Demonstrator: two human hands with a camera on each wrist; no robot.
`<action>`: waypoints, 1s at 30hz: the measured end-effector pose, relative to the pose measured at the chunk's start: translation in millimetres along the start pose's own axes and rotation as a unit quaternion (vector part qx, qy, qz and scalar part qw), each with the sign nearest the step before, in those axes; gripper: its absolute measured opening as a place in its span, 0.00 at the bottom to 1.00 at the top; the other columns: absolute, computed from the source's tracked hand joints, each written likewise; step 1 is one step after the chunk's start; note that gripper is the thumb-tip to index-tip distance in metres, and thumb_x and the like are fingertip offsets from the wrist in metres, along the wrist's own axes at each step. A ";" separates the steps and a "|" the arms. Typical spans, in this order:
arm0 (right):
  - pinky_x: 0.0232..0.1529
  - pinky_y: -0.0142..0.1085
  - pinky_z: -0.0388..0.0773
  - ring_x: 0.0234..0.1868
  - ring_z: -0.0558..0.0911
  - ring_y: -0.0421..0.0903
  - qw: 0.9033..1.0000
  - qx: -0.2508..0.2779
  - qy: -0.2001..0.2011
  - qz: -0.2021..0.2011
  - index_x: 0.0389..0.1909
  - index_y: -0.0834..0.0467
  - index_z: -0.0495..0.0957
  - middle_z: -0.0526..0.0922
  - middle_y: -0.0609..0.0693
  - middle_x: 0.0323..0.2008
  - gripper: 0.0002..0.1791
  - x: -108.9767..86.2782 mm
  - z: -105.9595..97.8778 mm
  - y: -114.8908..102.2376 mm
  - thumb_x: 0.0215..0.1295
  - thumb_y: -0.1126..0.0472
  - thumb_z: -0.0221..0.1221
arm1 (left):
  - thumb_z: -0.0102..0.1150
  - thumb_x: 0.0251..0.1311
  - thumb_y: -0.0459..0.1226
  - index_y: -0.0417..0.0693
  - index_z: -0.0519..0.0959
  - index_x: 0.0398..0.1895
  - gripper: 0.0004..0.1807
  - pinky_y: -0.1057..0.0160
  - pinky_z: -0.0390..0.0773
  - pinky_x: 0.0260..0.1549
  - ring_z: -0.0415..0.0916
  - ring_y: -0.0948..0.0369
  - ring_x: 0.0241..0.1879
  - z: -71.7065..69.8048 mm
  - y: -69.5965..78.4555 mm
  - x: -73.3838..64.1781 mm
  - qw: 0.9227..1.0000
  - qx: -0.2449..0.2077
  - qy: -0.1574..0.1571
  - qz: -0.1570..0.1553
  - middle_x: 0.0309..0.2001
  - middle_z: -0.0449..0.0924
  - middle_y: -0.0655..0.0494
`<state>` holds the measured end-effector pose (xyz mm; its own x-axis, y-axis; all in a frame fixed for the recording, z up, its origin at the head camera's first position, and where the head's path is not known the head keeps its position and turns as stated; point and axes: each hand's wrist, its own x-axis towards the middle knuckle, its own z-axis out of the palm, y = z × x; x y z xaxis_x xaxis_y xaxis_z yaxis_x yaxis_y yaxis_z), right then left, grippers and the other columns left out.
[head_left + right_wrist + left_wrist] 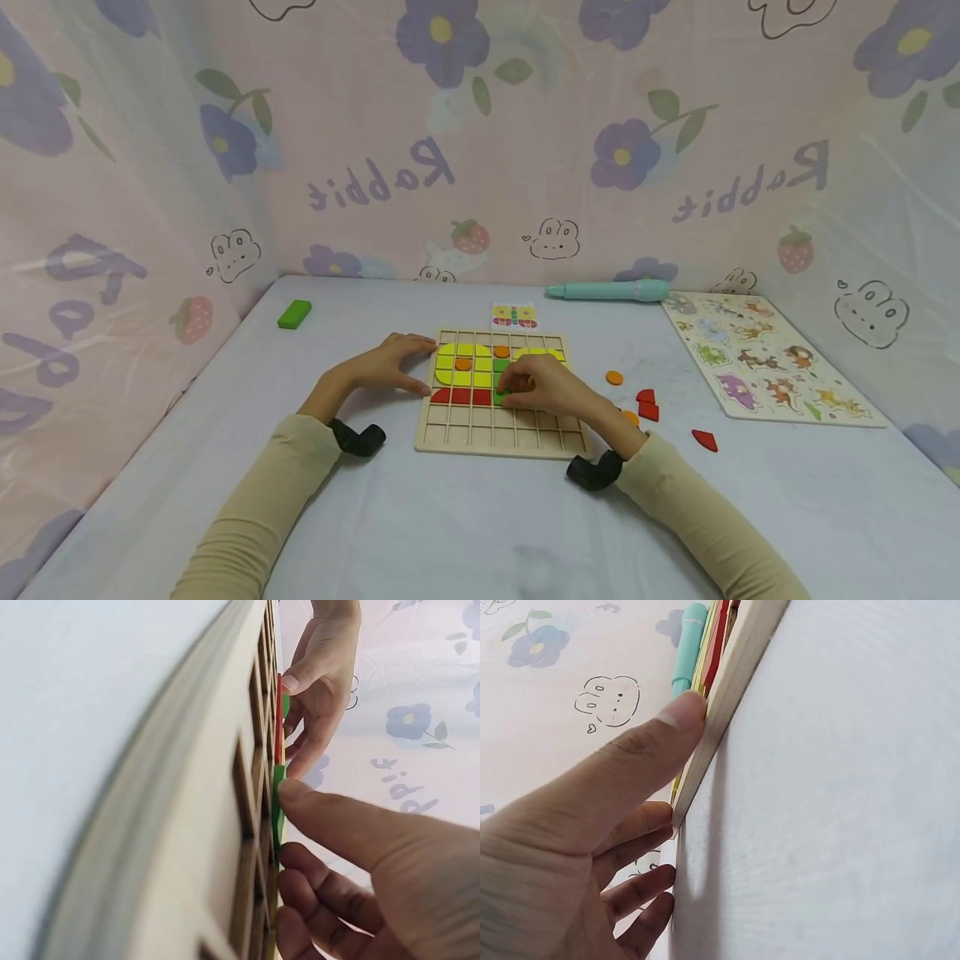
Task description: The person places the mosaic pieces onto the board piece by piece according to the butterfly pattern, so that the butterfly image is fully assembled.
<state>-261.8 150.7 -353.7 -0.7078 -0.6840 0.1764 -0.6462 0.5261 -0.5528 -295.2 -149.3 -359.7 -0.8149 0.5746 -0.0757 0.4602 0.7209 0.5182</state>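
Head view: light moderately bright, soft and even over white tabletop [450, 525]; faint shadows along inner sides of beige sleeves [697, 508]. Wide lens stretches patterned cloth [517, 108] toward left and right edges; small card [513, 316] at far side too soft for fine detail. Left wrist view: pale tabletop mottled, soft grey shadow strip beside board [735, 681]. Right wrist view: near board rim blurred, tabletop at left washed smooth, cloth lettering at right soft.
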 end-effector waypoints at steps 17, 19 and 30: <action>0.30 0.29 0.74 0.29 0.73 0.40 1.000 -0.017 -0.017 0.010 0.34 0.54 0.82 0.78 0.40 0.27 0.08 1.2 -0.8 1.6 0.54 0.58 0.67 | 0.68 0.48 0.50 0.44 0.63 0.67 0.43 0.44 0.49 0.66 0.47 0.48 0.69 1.3 -0.7 0.7 1.000 0.002 0.001 0.003 0.69 0.58 0.48; 0.30 0.29 0.73 0.29 0.73 0.41 1.000 -0.021 -0.019 0.014 0.35 0.55 0.82 0.77 0.41 0.26 0.08 1.3 -1.3 0.9 0.54 0.58 0.67 | 0.68 0.49 0.50 0.44 0.63 0.67 0.43 0.44 0.49 0.66 0.47 0.48 0.69 1.2 -0.3 0.7 1.000 0.002 0.000 0.002 0.69 0.58 0.48; 0.32 0.29 0.75 0.30 0.74 0.40 0.999 -0.022 -0.018 0.016 0.36 0.56 0.82 0.79 0.43 0.29 0.09 1.0 -1.0 -0.3 0.54 0.59 0.67 | 0.68 0.48 0.50 0.44 0.63 0.67 0.43 0.44 0.49 0.66 0.47 0.48 0.69 -0.2 1.4 -1.2 1.000 -0.001 -0.001 0.002 0.69 0.58 0.48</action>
<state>-262.6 150.4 -352.5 -0.7177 -0.6842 0.1299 -0.6362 0.5682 -0.5219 -293.6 -149.0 -358.6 -0.8128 0.5776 -0.0759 0.4618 0.7183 0.5204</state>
